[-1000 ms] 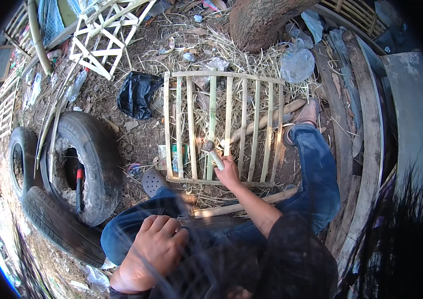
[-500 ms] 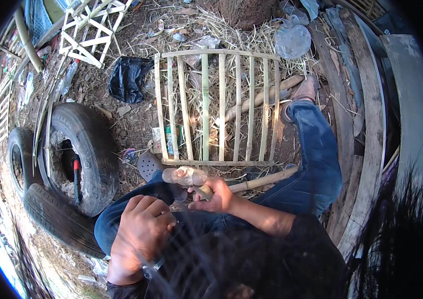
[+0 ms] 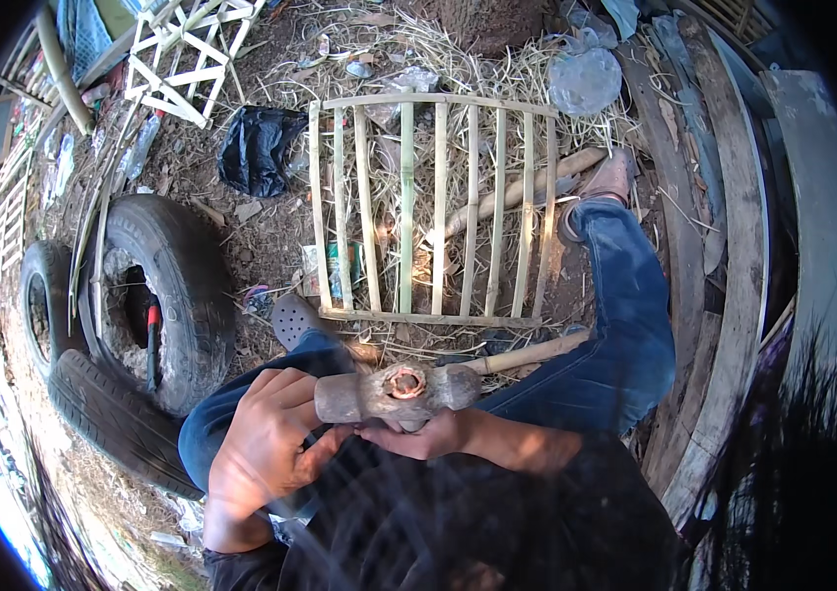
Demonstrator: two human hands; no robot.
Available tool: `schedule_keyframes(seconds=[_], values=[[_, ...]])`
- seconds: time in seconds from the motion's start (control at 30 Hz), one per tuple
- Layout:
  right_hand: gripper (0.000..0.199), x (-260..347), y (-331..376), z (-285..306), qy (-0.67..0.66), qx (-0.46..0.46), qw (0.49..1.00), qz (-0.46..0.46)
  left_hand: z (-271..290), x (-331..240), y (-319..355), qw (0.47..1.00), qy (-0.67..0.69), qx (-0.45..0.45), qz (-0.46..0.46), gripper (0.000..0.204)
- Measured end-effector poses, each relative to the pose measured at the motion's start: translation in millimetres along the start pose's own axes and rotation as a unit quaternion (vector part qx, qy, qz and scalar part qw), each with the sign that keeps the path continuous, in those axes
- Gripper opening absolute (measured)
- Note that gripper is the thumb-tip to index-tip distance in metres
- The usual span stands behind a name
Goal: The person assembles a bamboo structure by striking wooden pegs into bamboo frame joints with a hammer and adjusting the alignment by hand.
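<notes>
Hammer (image 3: 395, 395) was held head-up, right hand (image 3: 424, 434) fingers closed beneath, apparently for support. Left hand (image 3: 266, 433) fingers curled alongside, grasp unclear.

Open air lies over the bamboo frame (image 3: 405, 202), but its slats (image 3: 439, 222) leave only narrow gaps downward, and a bamboo pole (image 3: 514, 198) runs beneath those on the right. Toward the body (image 3: 487, 522), the hammer (image 3: 379, 396) and a second pole (image 3: 532, 353) bar the way, with the right leg (image 3: 625, 295) closing the right side; leftward, passage runs between frame and tyre (image 3: 197, 266), past a black bag (image 3: 256, 148)
</notes>
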State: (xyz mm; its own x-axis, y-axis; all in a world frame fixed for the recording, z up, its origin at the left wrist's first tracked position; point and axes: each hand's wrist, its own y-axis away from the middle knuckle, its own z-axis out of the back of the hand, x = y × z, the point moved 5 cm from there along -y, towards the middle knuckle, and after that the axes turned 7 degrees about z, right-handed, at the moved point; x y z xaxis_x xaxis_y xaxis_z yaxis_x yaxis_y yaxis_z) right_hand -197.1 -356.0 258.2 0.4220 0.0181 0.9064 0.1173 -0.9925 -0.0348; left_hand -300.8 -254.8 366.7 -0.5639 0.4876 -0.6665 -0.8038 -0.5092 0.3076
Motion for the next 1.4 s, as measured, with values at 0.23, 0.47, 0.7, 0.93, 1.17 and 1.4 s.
schedule_keyframes(seconds=[0.23, 0.47, 0.7, 0.93, 1.17, 1.4], values=[[0.008, 22, 4, 28, 0.143, -0.056, 0.988, 0.0, -3, -5, -16, 0.999, -0.009, -0.033, -0.023, 0.014], [0.015, 27, -12, 31, 0.073, -0.077, 0.991, 0.079, -17, 8, -29, 1.0, 0.004, 0.012, -0.024, 0.012], [0.022, 21, -4, 74, 0.099, -0.153, 0.983, -0.034, -47, 59, -99, 0.981, 0.122, 0.128, -0.075, 0.014], [0.031, 27, 7, 154, 0.274, -0.272, 0.921, -0.06, -36, 157, -316, 0.977, 0.134, -0.152, -0.059, 0.012], [0.025, 13, -20, 217, 0.305, -0.313, 0.888, -0.144, -65, 237, -458, 0.938, 0.106, -0.329, -0.032, 0.015], [0.022, -28, -48, 251, 0.253, -0.343, 0.888, -0.173, -84, 262, -487, 0.943, 0.083, -0.319, -0.053, 0.015]])
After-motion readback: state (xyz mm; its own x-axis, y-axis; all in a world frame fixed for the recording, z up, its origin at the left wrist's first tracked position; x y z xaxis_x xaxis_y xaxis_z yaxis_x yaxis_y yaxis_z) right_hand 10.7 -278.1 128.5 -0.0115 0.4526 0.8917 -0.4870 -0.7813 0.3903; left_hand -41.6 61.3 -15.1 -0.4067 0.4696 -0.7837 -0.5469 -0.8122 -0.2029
